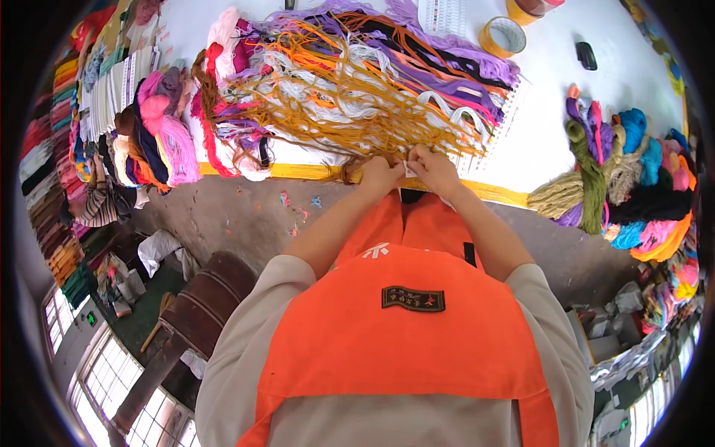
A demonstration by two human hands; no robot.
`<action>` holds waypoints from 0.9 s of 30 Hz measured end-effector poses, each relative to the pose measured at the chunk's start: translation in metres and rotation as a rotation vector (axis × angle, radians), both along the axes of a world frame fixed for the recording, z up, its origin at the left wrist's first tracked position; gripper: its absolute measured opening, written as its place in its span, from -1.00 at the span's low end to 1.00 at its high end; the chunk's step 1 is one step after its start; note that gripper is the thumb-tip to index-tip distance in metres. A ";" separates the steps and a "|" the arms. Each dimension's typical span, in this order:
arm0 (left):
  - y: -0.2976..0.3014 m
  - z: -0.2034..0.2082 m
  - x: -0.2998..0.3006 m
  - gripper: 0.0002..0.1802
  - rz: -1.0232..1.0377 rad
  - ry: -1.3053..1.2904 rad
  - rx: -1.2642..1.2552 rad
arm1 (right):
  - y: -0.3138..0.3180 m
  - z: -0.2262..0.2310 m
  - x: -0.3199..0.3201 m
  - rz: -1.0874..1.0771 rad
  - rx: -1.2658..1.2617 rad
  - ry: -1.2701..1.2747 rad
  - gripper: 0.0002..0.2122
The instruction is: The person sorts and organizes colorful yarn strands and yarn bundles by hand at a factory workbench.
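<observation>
Mustard yarn [313, 93]: lay from ten to one o'clock, strands slanting ten to four, a gathered end nearest my left hand [380, 176].
Hands: I had my right hand [437, 173] close beside it, fingers curled, a white scrap [408, 169] between.
Hidden: fingertips; I couldn't tell which hand gripped.

No wording is reading clearly. A dark patch [412, 299] on the orange apron [402, 350] is carrying small, upside-down lettering; a white mark [376, 251] is showing nearer the desk [547, 134]. At the desk's far edge, a white sheet [443, 13] is bearing tiny printed rows. A green sign [91, 319] is glowing on the wall.
</observation>
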State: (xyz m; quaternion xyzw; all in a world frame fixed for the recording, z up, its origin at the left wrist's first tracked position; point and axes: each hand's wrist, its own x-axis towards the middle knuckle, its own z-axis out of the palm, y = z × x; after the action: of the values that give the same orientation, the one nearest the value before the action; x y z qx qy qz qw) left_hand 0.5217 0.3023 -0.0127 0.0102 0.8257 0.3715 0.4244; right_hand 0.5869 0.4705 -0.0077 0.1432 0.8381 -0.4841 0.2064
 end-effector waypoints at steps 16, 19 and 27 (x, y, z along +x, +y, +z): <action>0.013 0.029 -0.011 -0.76 -0.409 -0.049 0.022 | 0.007 -0.024 0.009 -0.260 -0.606 -0.109 -0.78; -0.030 -0.001 -0.021 -0.73 -0.386 0.553 -0.063 | 0.001 0.015 -0.005 0.012 -0.071 -0.062 -0.78; -0.169 0.126 -0.176 -0.73 0.960 -0.063 0.559 | -0.003 0.015 -0.001 -0.012 0.050 -0.104 -0.77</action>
State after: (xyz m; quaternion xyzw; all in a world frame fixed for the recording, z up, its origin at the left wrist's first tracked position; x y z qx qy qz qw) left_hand 0.3461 0.1329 0.1134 -0.2660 0.5945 0.7284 0.2129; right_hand 0.5856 0.4670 0.0074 0.1785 0.8373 -0.4561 0.2432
